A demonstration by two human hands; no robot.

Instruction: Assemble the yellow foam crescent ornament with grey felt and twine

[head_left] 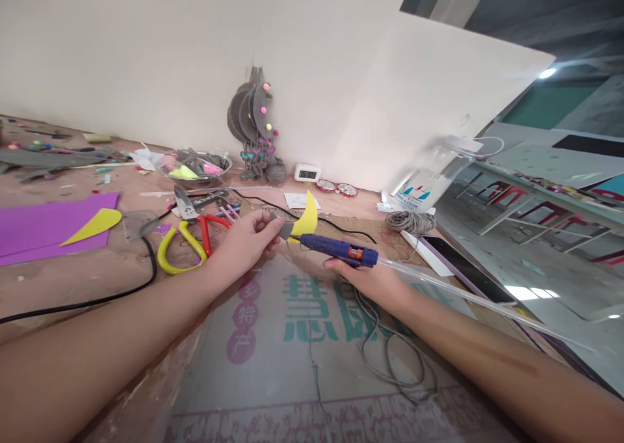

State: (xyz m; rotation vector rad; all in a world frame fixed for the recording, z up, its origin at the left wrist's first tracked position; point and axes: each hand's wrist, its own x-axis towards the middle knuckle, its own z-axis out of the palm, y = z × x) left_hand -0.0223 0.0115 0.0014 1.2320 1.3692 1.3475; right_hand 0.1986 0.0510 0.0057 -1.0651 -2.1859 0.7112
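Yellow crescent [307, 218] mid-frame, beside the small gray piece [286, 230] I have pinched in the left hand [249, 238] while the right hand [368, 280] grips the blue glue gun [325, 245], tip near both; seems gluing, so next move calls for steady pinch, careful aim.

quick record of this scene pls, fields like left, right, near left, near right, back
left: left grip pinches a small grey piece; yellow crescent beside it, whether joined unclear
right: right grip holds a blue glue gun, nozzle toward the grey piece
gun rear: clear rod sticking out
near left: yellow-handled tool, purple sheets, yellow cutout on them
near right: coiled grey cord, phone
back: white clock, grey ornament with pompoms
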